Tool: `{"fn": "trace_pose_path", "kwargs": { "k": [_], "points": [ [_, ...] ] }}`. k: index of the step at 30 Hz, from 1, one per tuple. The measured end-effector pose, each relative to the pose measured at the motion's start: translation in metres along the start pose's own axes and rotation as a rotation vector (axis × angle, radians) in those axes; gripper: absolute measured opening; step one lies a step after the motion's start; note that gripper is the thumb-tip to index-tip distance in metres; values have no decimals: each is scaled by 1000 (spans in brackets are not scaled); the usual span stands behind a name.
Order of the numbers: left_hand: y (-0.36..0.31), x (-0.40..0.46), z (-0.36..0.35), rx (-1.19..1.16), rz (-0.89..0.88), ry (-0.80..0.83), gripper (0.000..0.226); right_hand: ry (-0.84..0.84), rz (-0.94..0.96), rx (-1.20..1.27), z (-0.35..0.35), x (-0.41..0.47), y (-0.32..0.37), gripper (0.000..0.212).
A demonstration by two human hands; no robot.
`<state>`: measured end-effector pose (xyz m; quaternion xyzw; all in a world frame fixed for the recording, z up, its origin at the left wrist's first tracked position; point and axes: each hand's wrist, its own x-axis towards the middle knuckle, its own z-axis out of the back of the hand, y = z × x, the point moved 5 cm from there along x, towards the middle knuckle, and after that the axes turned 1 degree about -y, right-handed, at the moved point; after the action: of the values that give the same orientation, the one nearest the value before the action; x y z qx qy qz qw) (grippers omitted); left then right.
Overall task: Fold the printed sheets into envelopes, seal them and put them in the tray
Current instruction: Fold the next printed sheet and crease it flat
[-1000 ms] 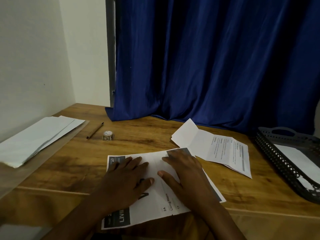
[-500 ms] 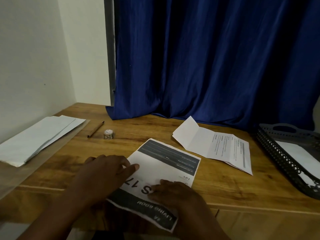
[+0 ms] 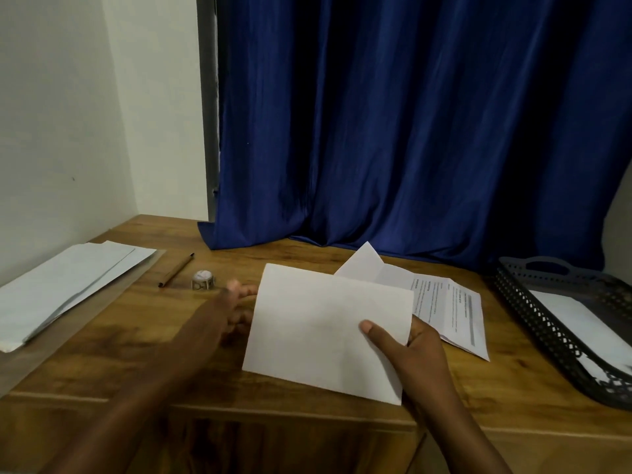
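Paper, the folded sheet (image 3: 328,333), is pinched at its right edge by my right hand (image 3: 413,354), blank side up, above the table (image 3: 143,340). My left hand (image 3: 236,309) hovers slack at its left edge. Folding is done, I judge; next, an envelope from the stack (image 3: 65,289) far left.

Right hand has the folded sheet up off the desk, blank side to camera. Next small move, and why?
Probably lay the folded sheet flat on the desk and crease it. The right hand pinches its right edge with the thumb on top, while the left hand is only at its left edge, fingers blurred. The envelopes lie far left, so filling one looks like a later step.
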<state>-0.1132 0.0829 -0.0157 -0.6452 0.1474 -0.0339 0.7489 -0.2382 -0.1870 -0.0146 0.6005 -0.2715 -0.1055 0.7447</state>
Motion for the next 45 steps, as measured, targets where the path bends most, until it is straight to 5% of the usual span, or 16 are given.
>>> {"fn": "trace_pose_path", "kwargs": {
  "k": [3,7,14,18,22,26,31,45],
  "points": [
    [5,-8,-3,311,-314,-68,58,-72,0,-97,0,8,-8,56],
    [9,-15,-12,405,-426,-80,70,-107,5,-136,2,11,-17,70],
    [14,-27,-25,816,-671,-67,83,-105,15,-259,3,8,-27,56],
    [20,-26,-42,1110,-696,140,84,95,199,-549,-13,-4,-13,43],
    [25,-25,-45,1250,-596,261,84,376,346,-935,-37,-13,-17,62],
    [24,-34,-43,1252,-586,233,80,479,236,-1036,-40,-22,-20,88],
    [35,-54,-34,1308,-616,276,102,568,289,-1128,-39,-47,-16,102],
    [41,-70,-20,1176,-723,251,68,561,335,-856,10,-55,-11,58]
  ]
}}
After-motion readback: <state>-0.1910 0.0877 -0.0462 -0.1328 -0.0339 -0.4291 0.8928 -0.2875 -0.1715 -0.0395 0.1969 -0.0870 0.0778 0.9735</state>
